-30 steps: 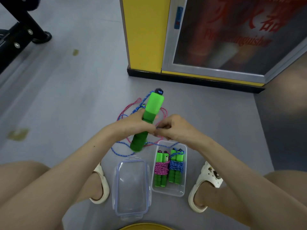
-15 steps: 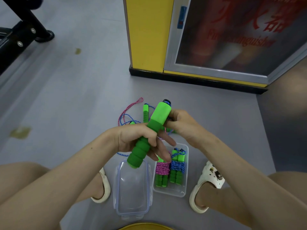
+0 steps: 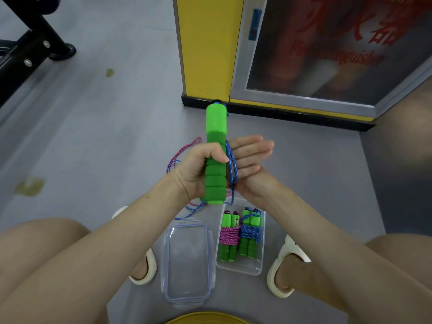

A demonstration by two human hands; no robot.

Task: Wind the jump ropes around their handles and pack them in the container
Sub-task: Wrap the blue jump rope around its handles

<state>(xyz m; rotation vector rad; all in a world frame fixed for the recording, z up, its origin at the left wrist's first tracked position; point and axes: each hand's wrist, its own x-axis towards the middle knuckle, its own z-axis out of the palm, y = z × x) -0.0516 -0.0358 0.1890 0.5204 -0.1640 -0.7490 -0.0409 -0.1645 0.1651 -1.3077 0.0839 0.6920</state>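
Note:
My left hand (image 3: 198,170) grips a green foam jump-rope handle (image 3: 216,146) held nearly upright. A blue rope (image 3: 232,167) runs down the handle's right side. My right hand (image 3: 249,163) is flat with straight fingers, pressed against that rope and the handle. Loose blue and pink rope (image 3: 184,150) lies on the floor behind my hands. Below them a clear container (image 3: 240,268) holds two wound ropes: a pink one (image 3: 230,236) and a blue one (image 3: 250,232), each wrapped round its green handles.
The container's clear lid (image 3: 188,260) lies on the grey floor to its left, between my two white slippers (image 3: 281,265). A yellow cabinet (image 3: 208,47) with a glass door stands ahead. Black equipment legs (image 3: 25,47) are at the far left.
The handle has swung from tilted to nearly upright and risen. My right hand has opened flat beside it, with the blue rope now along the handle.

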